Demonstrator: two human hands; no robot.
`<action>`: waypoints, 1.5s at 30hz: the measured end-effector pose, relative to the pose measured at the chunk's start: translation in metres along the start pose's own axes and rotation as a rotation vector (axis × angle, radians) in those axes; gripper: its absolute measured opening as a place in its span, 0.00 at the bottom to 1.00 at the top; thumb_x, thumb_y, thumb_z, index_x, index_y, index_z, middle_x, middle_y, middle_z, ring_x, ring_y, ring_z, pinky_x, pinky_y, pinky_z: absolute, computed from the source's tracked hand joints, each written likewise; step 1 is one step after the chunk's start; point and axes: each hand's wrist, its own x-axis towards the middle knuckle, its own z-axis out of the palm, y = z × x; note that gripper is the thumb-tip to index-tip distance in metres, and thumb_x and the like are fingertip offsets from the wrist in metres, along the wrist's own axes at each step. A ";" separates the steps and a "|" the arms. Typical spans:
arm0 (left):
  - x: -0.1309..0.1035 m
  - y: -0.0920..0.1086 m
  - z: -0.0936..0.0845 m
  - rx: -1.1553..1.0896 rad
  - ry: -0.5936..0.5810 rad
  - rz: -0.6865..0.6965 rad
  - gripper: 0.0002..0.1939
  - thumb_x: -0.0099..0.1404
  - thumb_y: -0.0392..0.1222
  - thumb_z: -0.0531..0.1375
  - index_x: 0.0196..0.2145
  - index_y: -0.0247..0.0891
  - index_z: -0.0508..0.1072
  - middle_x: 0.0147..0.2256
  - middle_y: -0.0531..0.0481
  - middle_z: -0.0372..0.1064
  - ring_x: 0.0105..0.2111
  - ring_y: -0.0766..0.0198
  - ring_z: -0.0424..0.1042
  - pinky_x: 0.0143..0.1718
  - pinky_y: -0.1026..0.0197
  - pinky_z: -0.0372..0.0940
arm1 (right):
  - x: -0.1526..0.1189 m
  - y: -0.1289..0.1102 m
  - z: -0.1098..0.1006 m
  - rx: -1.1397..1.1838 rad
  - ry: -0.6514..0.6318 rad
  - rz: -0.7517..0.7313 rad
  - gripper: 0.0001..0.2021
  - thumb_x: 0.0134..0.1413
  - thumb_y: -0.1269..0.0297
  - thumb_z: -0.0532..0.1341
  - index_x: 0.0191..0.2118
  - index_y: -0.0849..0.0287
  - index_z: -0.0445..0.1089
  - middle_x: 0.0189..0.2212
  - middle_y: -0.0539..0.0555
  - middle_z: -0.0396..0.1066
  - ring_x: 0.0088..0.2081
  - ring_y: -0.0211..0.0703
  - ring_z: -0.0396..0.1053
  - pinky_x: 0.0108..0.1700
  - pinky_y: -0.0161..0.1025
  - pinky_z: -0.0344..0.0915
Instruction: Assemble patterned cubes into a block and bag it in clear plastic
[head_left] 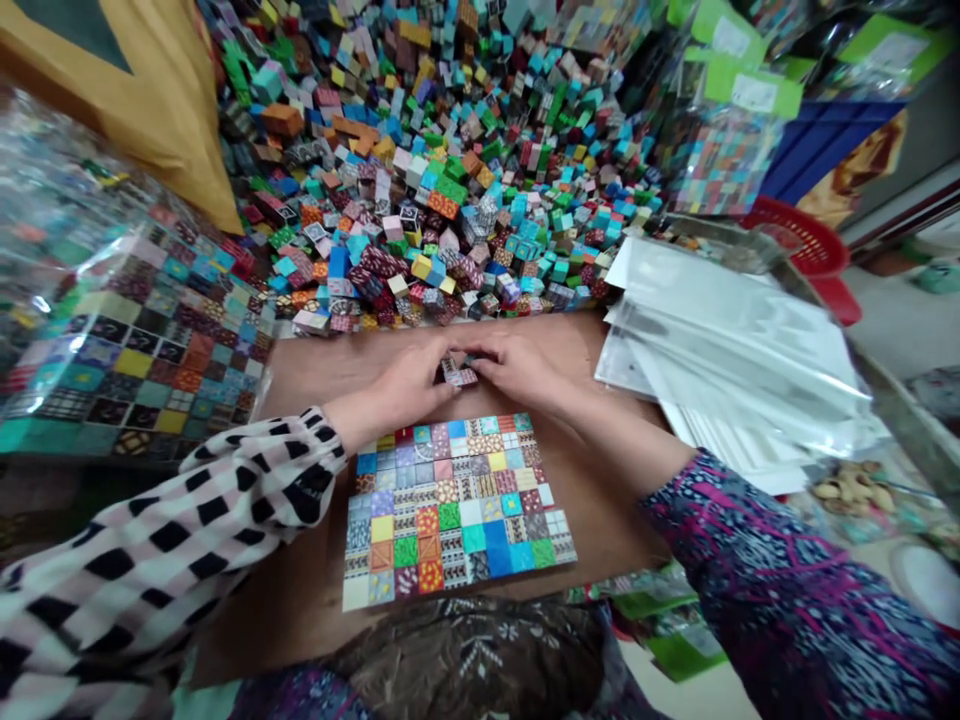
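Note:
Small patterned cubes (pixel 457 373) sit between my two hands on the brown board, close to the edge of the pile. My left hand (pixel 409 388) curls around them from the left, thumb in front and fingers behind. From the right, my right hand (pixel 517 368) pinches at the same cubes with thumb and forefinger. The fingers partly hide them, so their exact number cannot be made out. Just in front of my hands lies a flat rectangular mosaic of patterned cubes (pixel 450 505), set in rows. My left forearm covers its upper left corner.
A large heap of loose cubes (pixel 450 200) spreads behind the brown board (pixel 600 500). Wrapped cube blocks (pixel 150 350) stand at left beside a yellow bag (pixel 150 90). At right lie clear plastic sleeves (pixel 735 340), a red basket (pixel 806 240) and green-topped packs (pixel 727 130).

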 end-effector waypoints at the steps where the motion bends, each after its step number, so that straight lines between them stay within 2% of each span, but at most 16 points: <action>1: 0.000 0.000 0.001 -0.013 0.007 -0.016 0.19 0.62 0.37 0.61 0.51 0.35 0.67 0.48 0.40 0.74 0.46 0.53 0.74 0.49 0.48 0.68 | 0.000 0.000 0.002 0.024 0.004 -0.012 0.18 0.60 0.77 0.58 0.52 0.55 0.77 0.54 0.53 0.77 0.55 0.45 0.73 0.59 0.46 0.65; 3: -0.002 0.000 0.001 -0.022 0.003 -0.035 0.20 0.62 0.37 0.61 0.51 0.35 0.66 0.48 0.40 0.74 0.47 0.53 0.74 0.49 0.49 0.68 | 0.001 0.001 0.005 0.035 0.022 0.022 0.19 0.58 0.78 0.58 0.50 0.55 0.78 0.52 0.54 0.77 0.54 0.46 0.74 0.59 0.47 0.66; 6: -0.003 0.002 -0.002 -0.043 -0.005 -0.049 0.23 0.62 0.36 0.62 0.54 0.35 0.65 0.52 0.39 0.73 0.51 0.52 0.73 0.53 0.48 0.67 | 0.005 0.002 0.007 0.020 0.030 0.121 0.16 0.56 0.79 0.59 0.45 0.57 0.80 0.46 0.55 0.80 0.47 0.48 0.76 0.52 0.47 0.70; 9: -0.003 0.005 -0.004 -0.056 -0.014 -0.060 0.24 0.61 0.35 0.62 0.55 0.35 0.64 0.54 0.38 0.71 0.53 0.52 0.72 0.55 0.48 0.66 | 0.008 -0.001 0.008 0.032 0.012 0.140 0.15 0.57 0.79 0.59 0.44 0.58 0.80 0.43 0.54 0.81 0.43 0.47 0.77 0.48 0.45 0.71; 14: -0.004 0.008 -0.006 -0.070 -0.033 -0.083 0.23 0.61 0.34 0.61 0.54 0.37 0.65 0.53 0.40 0.73 0.52 0.53 0.73 0.54 0.49 0.66 | 0.006 -0.004 0.007 0.015 -0.003 0.092 0.16 0.57 0.78 0.60 0.45 0.55 0.79 0.46 0.52 0.80 0.47 0.46 0.76 0.52 0.45 0.70; 20: -0.004 0.008 -0.006 -0.072 -0.026 -0.096 0.24 0.61 0.34 0.61 0.54 0.35 0.65 0.51 0.40 0.73 0.50 0.53 0.74 0.52 0.50 0.67 | 0.002 0.001 0.006 0.016 -0.020 -0.009 0.21 0.60 0.78 0.56 0.54 0.54 0.75 0.55 0.53 0.75 0.56 0.46 0.72 0.61 0.49 0.65; 23: -0.004 0.009 -0.006 -0.069 -0.007 -0.099 0.23 0.60 0.32 0.61 0.54 0.36 0.66 0.48 0.42 0.74 0.47 0.56 0.74 0.50 0.53 0.68 | 0.002 0.000 0.003 0.005 -0.006 -0.039 0.22 0.61 0.78 0.55 0.57 0.56 0.73 0.57 0.55 0.74 0.57 0.46 0.71 0.61 0.49 0.65; 26: -0.004 0.006 -0.005 -0.039 0.034 -0.123 0.23 0.60 0.31 0.61 0.53 0.34 0.66 0.50 0.41 0.71 0.48 0.58 0.73 0.51 0.54 0.68 | -0.001 -0.004 0.002 -0.032 -0.047 -0.056 0.24 0.58 0.79 0.56 0.57 0.56 0.72 0.57 0.55 0.73 0.57 0.47 0.70 0.62 0.49 0.64; 28: -0.004 0.003 -0.006 0.000 0.068 -0.160 0.22 0.60 0.30 0.60 0.53 0.33 0.66 0.50 0.40 0.70 0.46 0.57 0.72 0.50 0.53 0.68 | -0.006 -0.007 0.003 -0.052 -0.076 -0.033 0.24 0.58 0.79 0.56 0.57 0.56 0.72 0.56 0.55 0.74 0.56 0.48 0.71 0.60 0.48 0.65; 31: -0.007 0.001 -0.011 0.053 0.089 -0.207 0.19 0.58 0.29 0.58 0.49 0.35 0.69 0.44 0.43 0.71 0.41 0.58 0.72 0.46 0.53 0.68 | -0.013 -0.009 0.004 -0.095 -0.063 0.025 0.22 0.58 0.76 0.56 0.57 0.57 0.71 0.52 0.57 0.76 0.52 0.49 0.72 0.55 0.47 0.68; 35: -0.009 0.009 -0.018 0.073 0.031 -0.184 0.19 0.56 0.31 0.59 0.47 0.36 0.73 0.37 0.47 0.72 0.39 0.56 0.72 0.44 0.52 0.68 | -0.014 -0.009 0.004 -0.157 -0.028 0.010 0.27 0.53 0.77 0.57 0.59 0.58 0.69 0.55 0.59 0.72 0.53 0.52 0.70 0.55 0.48 0.68; 37: -0.008 0.012 -0.018 0.072 -0.027 -0.134 0.24 0.55 0.34 0.62 0.51 0.37 0.73 0.39 0.47 0.73 0.40 0.55 0.72 0.45 0.52 0.68 | -0.011 -0.009 0.004 -0.164 -0.073 -0.021 0.29 0.50 0.77 0.58 0.60 0.60 0.68 0.55 0.61 0.72 0.53 0.53 0.70 0.55 0.48 0.68; 40: -0.006 0.010 -0.014 0.086 -0.086 -0.072 0.29 0.56 0.37 0.65 0.57 0.36 0.71 0.45 0.44 0.73 0.47 0.52 0.70 0.51 0.51 0.66 | -0.007 -0.012 0.004 -0.186 -0.130 -0.037 0.27 0.49 0.75 0.60 0.57 0.60 0.69 0.52 0.61 0.73 0.53 0.54 0.69 0.56 0.49 0.67; 43: -0.005 0.002 -0.009 0.104 -0.088 -0.077 0.25 0.60 0.37 0.63 0.56 0.36 0.72 0.48 0.42 0.73 0.50 0.52 0.69 0.55 0.50 0.64 | -0.007 -0.015 0.005 -0.188 -0.152 -0.066 0.26 0.50 0.74 0.60 0.58 0.61 0.69 0.54 0.62 0.73 0.55 0.55 0.68 0.59 0.50 0.65; 45: -0.004 -0.001 -0.007 0.114 -0.085 -0.092 0.23 0.62 0.37 0.62 0.56 0.35 0.72 0.48 0.41 0.72 0.50 0.52 0.69 0.54 0.50 0.64 | -0.008 -0.017 0.005 -0.179 -0.159 -0.085 0.28 0.49 0.74 0.61 0.59 0.62 0.68 0.55 0.63 0.71 0.57 0.56 0.68 0.60 0.49 0.64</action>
